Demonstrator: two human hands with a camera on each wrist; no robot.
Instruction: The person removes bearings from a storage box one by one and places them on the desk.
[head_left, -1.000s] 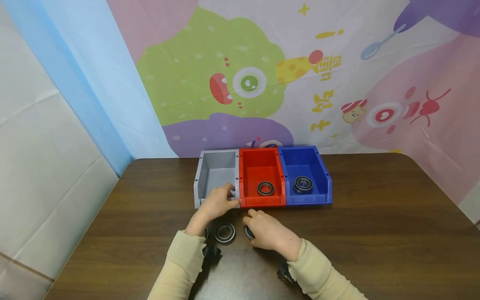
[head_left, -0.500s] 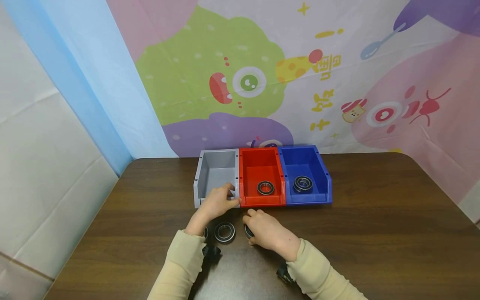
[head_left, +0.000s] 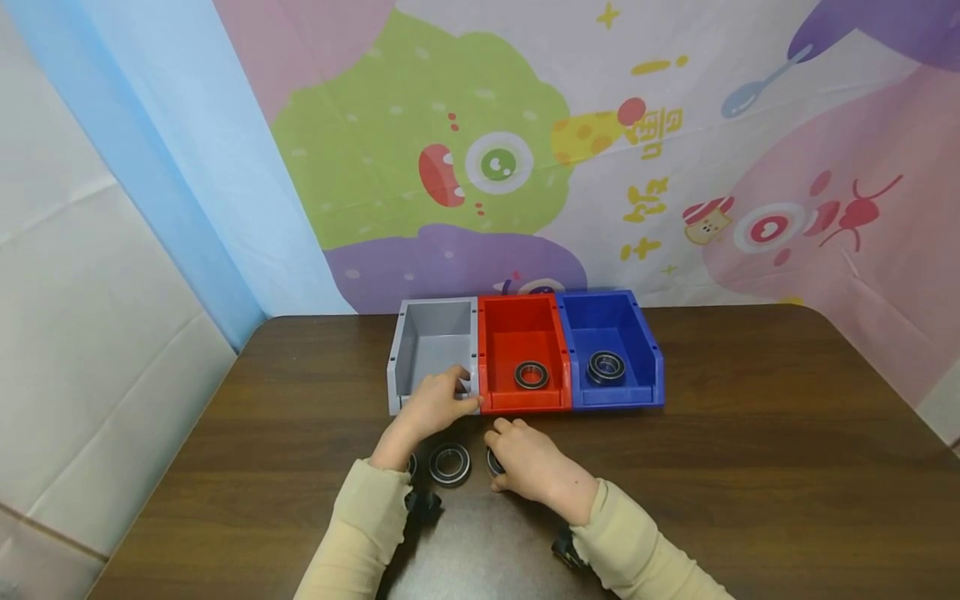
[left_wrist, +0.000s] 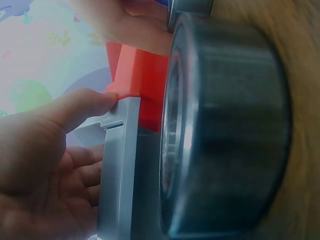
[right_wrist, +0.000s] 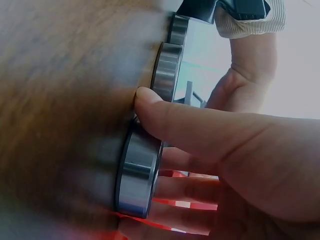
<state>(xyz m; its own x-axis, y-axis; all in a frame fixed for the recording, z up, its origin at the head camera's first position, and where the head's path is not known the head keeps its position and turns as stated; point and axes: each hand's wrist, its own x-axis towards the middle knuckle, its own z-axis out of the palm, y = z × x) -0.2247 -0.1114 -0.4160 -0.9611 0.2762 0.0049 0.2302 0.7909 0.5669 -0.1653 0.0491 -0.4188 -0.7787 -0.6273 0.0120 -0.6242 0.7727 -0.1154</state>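
Sorting bearings into colour bins looks to be the work in hand, and the step here reads as a pick-up. From the head view, the right hand [head_left: 534, 467] lies on the bench [head_left: 750, 467] with its fingers curled over a bearing [head_left: 494, 461], most of which it hides, just in front of the red bin [head_left: 525, 354]. The left hand [head_left: 438, 406] grips the front corner of the grey bin [head_left: 435, 346], thumb on the wall where grey and red meet. A second loose bearing [head_left: 449, 463] lies between the two wrists; a third peeks out by the left sleeve. One bearing already sits in the red bin and one in the blue bin [head_left: 611, 342]. The next move, I judge, calls for a firm pinch and a clean lift clear of the neighbour.

The left wrist view shows the thumb [left_wrist: 80, 107] pressed on the grey bin's rim, the other fingers curled inside the wall, with a loose bearing looming close and blurred.

The right wrist view shows the thumb [right_wrist: 200, 125] laid against the held bearing's rim [right_wrist: 137, 172] and the fingers [right_wrist: 190, 192] bent round its far side, so it is pinched while resting flat on the wood.
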